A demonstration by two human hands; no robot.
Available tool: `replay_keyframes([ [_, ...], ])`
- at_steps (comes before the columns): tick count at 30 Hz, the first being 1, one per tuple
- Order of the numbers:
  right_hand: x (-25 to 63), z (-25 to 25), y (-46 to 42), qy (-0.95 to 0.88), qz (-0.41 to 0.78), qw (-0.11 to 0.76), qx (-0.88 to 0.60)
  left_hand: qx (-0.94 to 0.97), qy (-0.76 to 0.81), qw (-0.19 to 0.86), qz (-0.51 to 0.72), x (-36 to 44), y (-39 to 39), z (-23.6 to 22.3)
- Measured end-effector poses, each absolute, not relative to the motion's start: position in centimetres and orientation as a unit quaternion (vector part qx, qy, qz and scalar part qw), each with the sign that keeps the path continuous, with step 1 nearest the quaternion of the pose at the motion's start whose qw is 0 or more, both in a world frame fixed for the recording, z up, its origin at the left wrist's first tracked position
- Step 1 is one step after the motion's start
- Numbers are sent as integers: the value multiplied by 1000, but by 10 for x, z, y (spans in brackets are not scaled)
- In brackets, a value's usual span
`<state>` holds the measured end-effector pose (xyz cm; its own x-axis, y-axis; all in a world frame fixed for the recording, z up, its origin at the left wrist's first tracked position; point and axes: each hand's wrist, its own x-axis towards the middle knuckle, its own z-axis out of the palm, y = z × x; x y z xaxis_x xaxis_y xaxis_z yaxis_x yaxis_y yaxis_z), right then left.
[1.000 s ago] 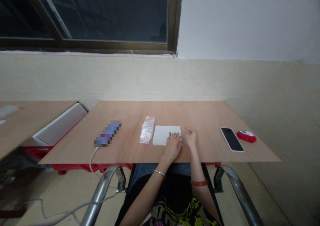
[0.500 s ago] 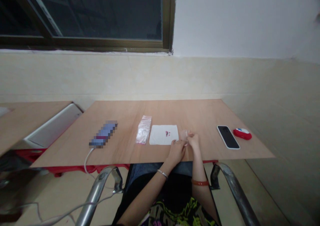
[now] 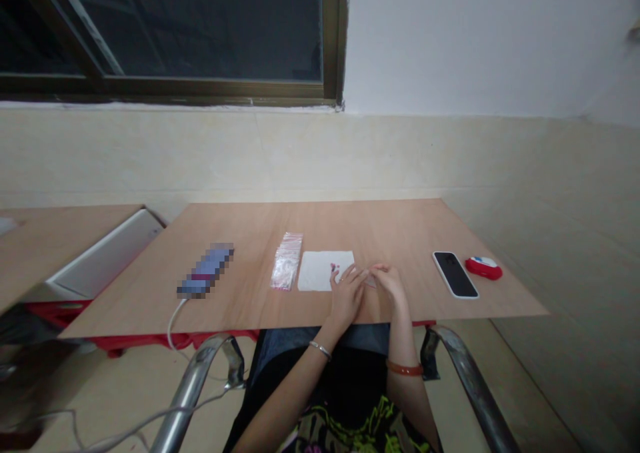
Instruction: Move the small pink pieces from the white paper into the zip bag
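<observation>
A small clear plastic bag point(image 3: 371, 281) lies low over the table, partly covered by fingers. My right hand point(image 3: 391, 283) pinches it from the right. On its left is my left hand point(image 3: 346, 298), thumb spread away and fingers stretched toward the bag; whether the fingertips touch it I cannot tell. That hand covers the right front part of a white sheet point(image 3: 314, 273). Several tiny dark red and pink pieces point(image 3: 335, 267) lie on the sheet, just beyond the left thumb. Left of the sheet is a stack of clear zip bags point(image 3: 287, 261).
A white-edged phone point(image 3: 455, 275) and a red and white oval object point(image 3: 483, 268) lie on the right of the wooden table point(image 3: 240, 229). At left is a pixelated device point(image 3: 206, 271) with a white cable point(image 3: 173, 323). Metal armrests point(image 3: 193, 386) flank me.
My left hand has opened out, its thumb and fingers spreading over the sheet's corner. My right hand has shifted slightly, its fingers now covering more of the bag.
</observation>
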<state>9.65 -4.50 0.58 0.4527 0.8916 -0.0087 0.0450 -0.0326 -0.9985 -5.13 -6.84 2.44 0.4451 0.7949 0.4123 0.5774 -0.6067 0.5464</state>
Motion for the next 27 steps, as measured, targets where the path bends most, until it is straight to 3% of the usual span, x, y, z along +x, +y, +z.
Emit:
replay_keyframes([
  [8,91,32,-48,-358,374,585,-625,764,477,149,408,-68,-55,34],
  [15,75,50,-54,-430,540,485,-537,735,493,131,447,-74,-53,41],
  [27,64,60,-53,-480,517,488,-514,746,457,181,449,-81,-45,45],
])
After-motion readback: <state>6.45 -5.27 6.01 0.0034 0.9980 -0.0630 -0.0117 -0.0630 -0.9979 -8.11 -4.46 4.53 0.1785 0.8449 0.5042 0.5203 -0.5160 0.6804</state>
